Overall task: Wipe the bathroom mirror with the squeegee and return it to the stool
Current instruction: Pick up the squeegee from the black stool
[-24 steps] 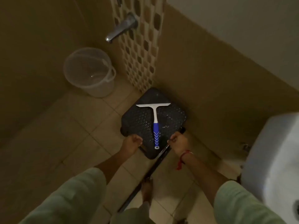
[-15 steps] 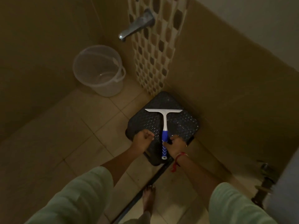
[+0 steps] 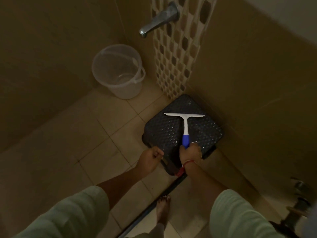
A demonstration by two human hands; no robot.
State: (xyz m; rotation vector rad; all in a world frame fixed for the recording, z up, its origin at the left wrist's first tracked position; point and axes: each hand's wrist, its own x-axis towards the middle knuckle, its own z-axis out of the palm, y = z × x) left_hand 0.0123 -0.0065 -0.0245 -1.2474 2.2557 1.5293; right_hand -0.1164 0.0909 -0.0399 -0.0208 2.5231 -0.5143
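1 squeegee [image 3: 185, 123] lies on 1 stool [image 3: 163, 133], right hand [image 3: 190, 155] grip clamped round its blue handle, left hand [image 3: 150, 158] curled together, empty, beside the stool; 1 bucket [image 3: 122, 91] nearby.

Glossy textured plastic stool [image 3: 164, 133], translucent plastic bucket [image 3: 118, 73], shiny metal tap [image 3: 159, 19].

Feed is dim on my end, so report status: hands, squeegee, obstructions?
Right hand grips squeegee by blue handle; left hand curled, empty, at stool edge. Squeegee flat on stool, not yet lifted. Bucket stands clear, left.
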